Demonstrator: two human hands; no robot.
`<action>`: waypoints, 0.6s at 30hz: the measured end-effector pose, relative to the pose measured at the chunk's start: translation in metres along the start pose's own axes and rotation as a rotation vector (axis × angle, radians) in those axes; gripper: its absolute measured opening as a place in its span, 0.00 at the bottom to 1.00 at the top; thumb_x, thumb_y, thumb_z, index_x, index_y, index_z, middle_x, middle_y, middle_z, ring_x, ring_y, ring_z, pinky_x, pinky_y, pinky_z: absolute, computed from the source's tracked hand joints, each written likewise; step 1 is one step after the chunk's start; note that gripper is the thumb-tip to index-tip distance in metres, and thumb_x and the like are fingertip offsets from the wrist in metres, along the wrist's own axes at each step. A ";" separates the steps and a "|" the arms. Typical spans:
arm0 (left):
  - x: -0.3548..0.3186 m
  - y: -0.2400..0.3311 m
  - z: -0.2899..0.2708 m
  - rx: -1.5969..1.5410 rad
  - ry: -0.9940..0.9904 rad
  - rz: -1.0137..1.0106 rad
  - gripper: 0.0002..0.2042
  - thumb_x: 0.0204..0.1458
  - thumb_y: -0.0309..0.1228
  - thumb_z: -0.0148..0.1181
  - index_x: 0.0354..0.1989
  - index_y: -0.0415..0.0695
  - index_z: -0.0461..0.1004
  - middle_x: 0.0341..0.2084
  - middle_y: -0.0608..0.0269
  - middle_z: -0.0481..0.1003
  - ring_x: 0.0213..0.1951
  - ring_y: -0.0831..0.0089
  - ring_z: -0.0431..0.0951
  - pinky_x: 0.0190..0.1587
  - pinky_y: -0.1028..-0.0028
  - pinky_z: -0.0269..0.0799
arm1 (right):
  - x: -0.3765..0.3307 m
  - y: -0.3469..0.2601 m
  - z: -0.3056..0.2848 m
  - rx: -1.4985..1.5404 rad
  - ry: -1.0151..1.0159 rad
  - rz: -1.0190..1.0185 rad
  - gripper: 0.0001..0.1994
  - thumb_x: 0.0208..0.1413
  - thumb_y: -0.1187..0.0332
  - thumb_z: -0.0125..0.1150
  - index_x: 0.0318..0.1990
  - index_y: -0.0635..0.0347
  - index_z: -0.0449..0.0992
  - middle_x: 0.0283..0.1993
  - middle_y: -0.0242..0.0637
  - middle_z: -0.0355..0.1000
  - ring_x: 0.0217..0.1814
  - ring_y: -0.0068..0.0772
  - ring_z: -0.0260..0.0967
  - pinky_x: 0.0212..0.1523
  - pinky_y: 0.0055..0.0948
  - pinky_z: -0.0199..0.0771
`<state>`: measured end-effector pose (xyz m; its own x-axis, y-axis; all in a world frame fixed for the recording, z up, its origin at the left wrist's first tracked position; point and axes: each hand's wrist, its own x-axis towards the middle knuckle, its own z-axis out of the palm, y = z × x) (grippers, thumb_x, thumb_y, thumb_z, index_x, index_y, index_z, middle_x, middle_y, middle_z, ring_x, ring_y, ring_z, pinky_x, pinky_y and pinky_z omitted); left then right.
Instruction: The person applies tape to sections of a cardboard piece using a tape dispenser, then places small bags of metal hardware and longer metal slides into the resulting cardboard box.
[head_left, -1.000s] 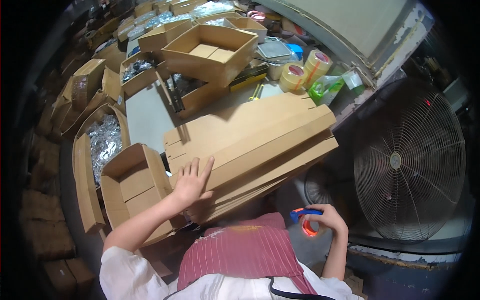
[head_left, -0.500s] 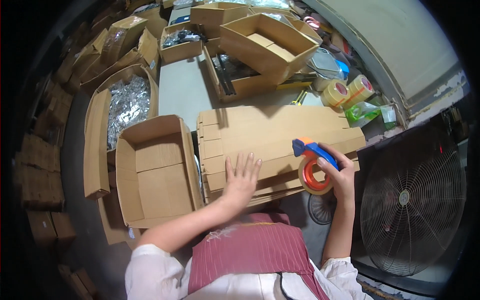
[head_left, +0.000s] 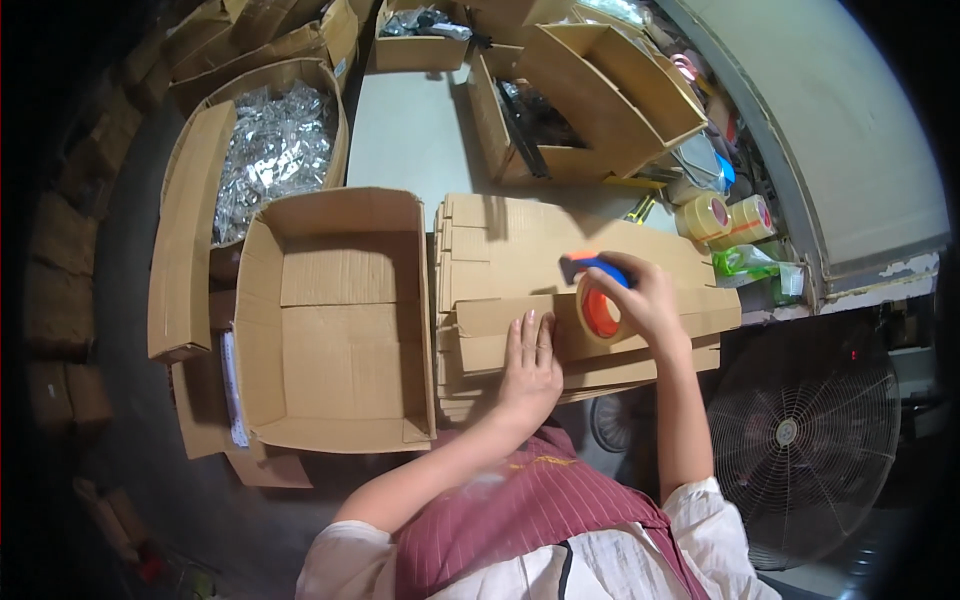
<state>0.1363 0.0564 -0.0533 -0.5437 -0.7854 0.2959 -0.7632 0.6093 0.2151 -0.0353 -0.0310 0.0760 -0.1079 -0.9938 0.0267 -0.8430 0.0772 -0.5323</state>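
Observation:
My right hand (head_left: 645, 295) grips a blue and orange tape dispenser (head_left: 601, 314) carrying a roll of tape, held just over a stack of flattened cardboard boxes (head_left: 530, 240). Against the near part of the stack, my left hand (head_left: 532, 370) lies with its fingers stretched out on a folded cardboard flap (head_left: 485, 325). That flap runs across the top sheet from left to right. Whether the tape touches the cardboard is hard to tell. Left of the stack stands an open cardboard box (head_left: 340, 350) with nothing inside.
A large carton of clear plastic packets (head_left: 275, 150) stands at the far left. Open cartons (head_left: 610, 90) are piled at the back of the pale table (head_left: 405, 130). Tape rolls (head_left: 703, 216) and a green bag (head_left: 745, 262) lie at the right, above a big fan (head_left: 785, 430).
My view has shifted, so the table contents appear lower and further right. The dispenser has come closer to my left hand, and the near flap now stands folded up under my left fingers.

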 end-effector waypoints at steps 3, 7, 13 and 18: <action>-0.005 0.003 0.006 -0.002 0.007 -0.021 0.23 0.53 0.30 0.55 0.56 0.30 0.75 0.68 0.32 0.60 0.70 0.31 0.56 0.73 0.38 0.46 | 0.069 0.019 0.015 -0.086 -0.517 0.170 0.19 0.52 0.53 0.70 0.42 0.58 0.86 0.36 0.48 0.82 0.41 0.47 0.81 0.44 0.36 0.78; 0.005 0.008 0.003 -0.007 0.068 0.001 0.26 0.56 0.31 0.50 0.62 0.30 0.70 0.68 0.33 0.60 0.70 0.32 0.56 0.73 0.38 0.47 | 0.170 0.010 0.032 -0.333 -1.047 0.505 0.20 0.47 0.53 0.70 0.44 0.55 0.86 0.42 0.38 0.82 0.42 0.36 0.80 0.41 0.34 0.79; 0.003 -0.001 0.005 -0.021 0.037 -0.026 0.27 0.57 0.30 0.49 0.65 0.29 0.66 0.68 0.33 0.60 0.70 0.32 0.57 0.72 0.38 0.49 | 0.205 -0.004 0.063 -0.499 -1.205 0.547 0.11 0.47 0.54 0.70 0.31 0.48 0.81 0.26 0.34 0.76 0.20 0.30 0.72 0.18 0.33 0.70; 0.003 0.003 0.005 -0.034 0.055 -0.005 0.28 0.57 0.30 0.49 0.66 0.29 0.65 0.68 0.32 0.60 0.70 0.32 0.57 0.72 0.38 0.49 | 0.209 0.016 0.026 -0.220 -1.189 0.570 0.09 0.53 0.58 0.70 0.36 0.51 0.82 0.32 0.33 0.79 0.28 0.28 0.76 0.36 0.34 0.81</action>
<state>0.1305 0.0548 -0.0565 -0.5189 -0.7821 0.3450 -0.7531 0.6092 0.2484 -0.0583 -0.2397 0.0511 -0.0441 -0.2751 -0.9604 -0.9131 0.4013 -0.0730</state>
